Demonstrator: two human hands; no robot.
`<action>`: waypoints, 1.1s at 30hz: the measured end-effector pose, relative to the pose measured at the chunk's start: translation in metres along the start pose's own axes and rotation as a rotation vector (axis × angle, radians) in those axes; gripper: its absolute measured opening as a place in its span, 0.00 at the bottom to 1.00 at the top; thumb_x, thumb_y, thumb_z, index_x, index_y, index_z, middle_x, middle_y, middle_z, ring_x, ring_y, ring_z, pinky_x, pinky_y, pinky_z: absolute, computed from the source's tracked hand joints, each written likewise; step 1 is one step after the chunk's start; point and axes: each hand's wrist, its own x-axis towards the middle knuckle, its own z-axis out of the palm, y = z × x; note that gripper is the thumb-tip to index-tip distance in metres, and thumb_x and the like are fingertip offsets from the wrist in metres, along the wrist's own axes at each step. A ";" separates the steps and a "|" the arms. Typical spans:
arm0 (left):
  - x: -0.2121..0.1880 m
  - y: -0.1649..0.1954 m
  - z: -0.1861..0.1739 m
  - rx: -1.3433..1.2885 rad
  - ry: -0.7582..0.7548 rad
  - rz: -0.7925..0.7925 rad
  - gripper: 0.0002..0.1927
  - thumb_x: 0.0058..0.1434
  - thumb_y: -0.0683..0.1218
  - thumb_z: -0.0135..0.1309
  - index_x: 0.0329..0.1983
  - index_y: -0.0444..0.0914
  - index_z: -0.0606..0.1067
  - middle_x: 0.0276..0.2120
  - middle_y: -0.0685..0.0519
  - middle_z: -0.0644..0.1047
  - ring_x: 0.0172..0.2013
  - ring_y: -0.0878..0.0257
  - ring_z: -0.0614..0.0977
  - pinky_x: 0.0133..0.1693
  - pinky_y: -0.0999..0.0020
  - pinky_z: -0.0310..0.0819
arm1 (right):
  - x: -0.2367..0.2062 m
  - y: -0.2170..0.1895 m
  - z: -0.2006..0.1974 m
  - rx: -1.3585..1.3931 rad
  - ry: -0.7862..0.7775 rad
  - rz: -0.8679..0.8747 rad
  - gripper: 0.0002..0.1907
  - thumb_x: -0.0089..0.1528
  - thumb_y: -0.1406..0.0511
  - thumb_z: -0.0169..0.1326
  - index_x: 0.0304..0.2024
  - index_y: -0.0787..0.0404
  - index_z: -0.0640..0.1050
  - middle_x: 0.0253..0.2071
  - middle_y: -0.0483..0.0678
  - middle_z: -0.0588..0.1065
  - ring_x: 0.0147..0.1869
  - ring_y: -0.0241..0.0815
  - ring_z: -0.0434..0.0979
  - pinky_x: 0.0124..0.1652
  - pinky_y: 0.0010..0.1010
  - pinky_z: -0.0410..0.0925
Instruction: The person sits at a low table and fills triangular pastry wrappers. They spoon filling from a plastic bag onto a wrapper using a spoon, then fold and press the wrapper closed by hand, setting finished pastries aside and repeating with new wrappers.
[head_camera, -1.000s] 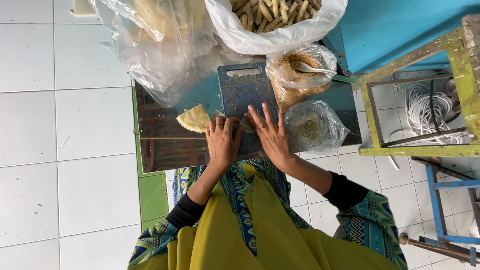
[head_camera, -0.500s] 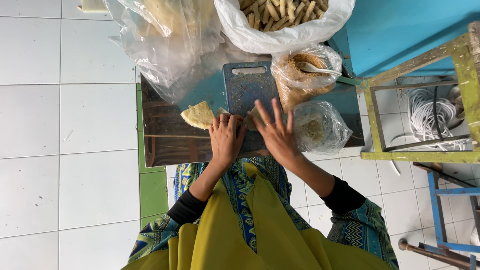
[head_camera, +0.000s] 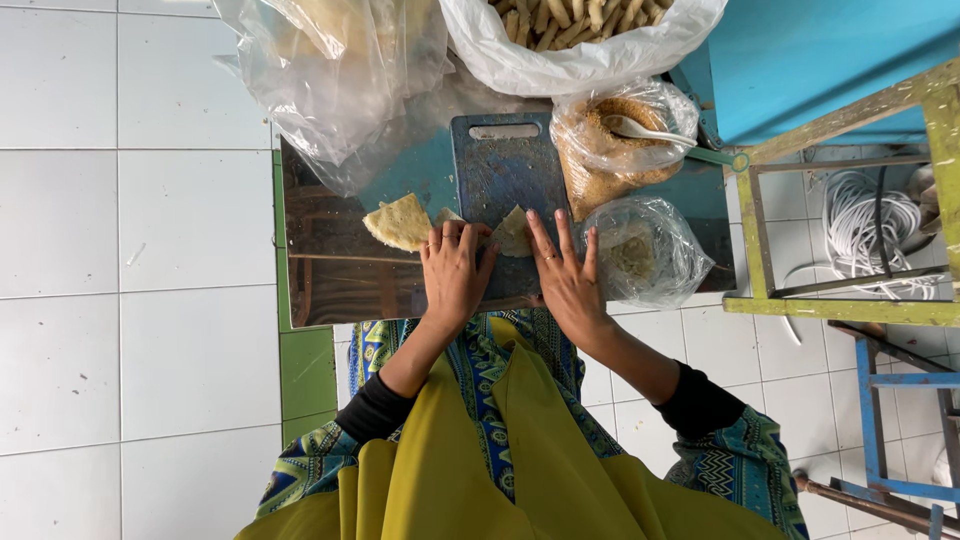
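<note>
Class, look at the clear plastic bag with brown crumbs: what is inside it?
The clear plastic bag holds brown crumbs and a white plastic spoon, bowl visible. How deep the crumbs go is hidden by the crinkled plastic.

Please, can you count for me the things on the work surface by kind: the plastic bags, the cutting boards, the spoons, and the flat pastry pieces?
Plastic bags: 4, namely clear bag, white bag of sticks, crumb bag, small clear bag
Cutting boards: 1, the blue board
Spoons: 1, the white spoon
Flat pastry pieces: 2 clearly seen, the triangle piece and the piece by the hands
Total: 8
</note>
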 end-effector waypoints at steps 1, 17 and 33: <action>0.000 0.001 0.000 0.002 0.003 0.002 0.12 0.64 0.53 0.60 0.47 0.46 0.76 0.43 0.52 0.72 0.48 0.52 0.72 0.50 0.54 0.63 | -0.003 0.003 -0.002 0.034 -0.011 -0.010 0.33 0.61 0.59 0.56 0.68 0.63 0.74 0.82 0.46 0.42 0.83 0.60 0.42 0.71 0.67 0.42; 0.003 -0.009 0.020 0.040 0.079 0.086 0.09 0.65 0.48 0.56 0.47 0.43 0.76 0.44 0.50 0.72 0.48 0.50 0.72 0.48 0.53 0.62 | 0.034 0.152 -0.004 0.503 0.560 0.516 0.12 0.74 0.69 0.57 0.60 0.56 0.81 0.58 0.49 0.76 0.63 0.52 0.73 0.61 0.45 0.63; 0.016 0.003 0.026 -0.126 -0.059 0.093 0.12 0.66 0.45 0.55 0.49 0.38 0.70 0.37 0.49 0.80 0.44 0.48 0.78 0.47 0.53 0.70 | 0.067 0.176 0.022 0.778 0.484 0.502 0.05 0.67 0.69 0.62 0.45 0.60 0.85 0.37 0.51 0.78 0.36 0.46 0.77 0.37 0.37 0.68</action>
